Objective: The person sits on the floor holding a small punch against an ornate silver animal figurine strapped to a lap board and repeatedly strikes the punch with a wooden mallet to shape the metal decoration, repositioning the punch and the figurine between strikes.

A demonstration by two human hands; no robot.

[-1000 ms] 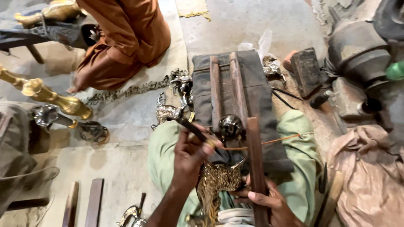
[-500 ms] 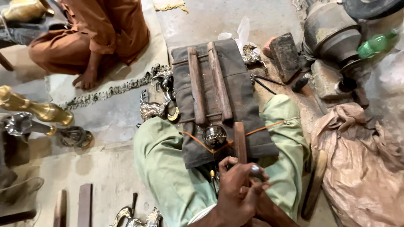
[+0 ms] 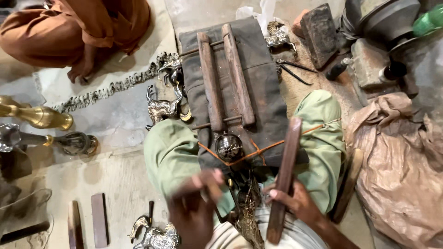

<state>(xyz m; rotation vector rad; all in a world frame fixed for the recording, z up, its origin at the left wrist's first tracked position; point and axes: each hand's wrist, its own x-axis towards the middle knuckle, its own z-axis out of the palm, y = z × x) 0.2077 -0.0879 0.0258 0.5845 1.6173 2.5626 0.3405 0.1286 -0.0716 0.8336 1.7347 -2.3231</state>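
- The right hand (image 3: pixel 295 203), at the lower middle of the frame, has its fingers closed around a long flat wooden stick (image 3: pixel 284 177), which rises tilted toward the upper right across the right knee.
- The left hand (image 3: pixel 196 207), lower centre-left, is blurred; its fingers look curled around something small, but what it is cannot be told.
- Between the two hands, at the bottom centre, lies an ornate brass piece (image 3: pixel 249 207) resting in the lap.
- Just above it sits a shiny round metal ball (image 3: pixel 228 146), crossed by an orange cord (image 3: pixel 272 146) that runs toward the right knee.
- A dark cloth-covered board (image 3: pixel 267 101) stretches from the lap to the upper centre, carrying two wooden bars (image 3: pixel 224 76) side by side.
- Metal animal figures (image 3: pixel 164 106) stand left of the board.
- Another person in orange clothes (image 3: pixel 78 27) sits at upper left.
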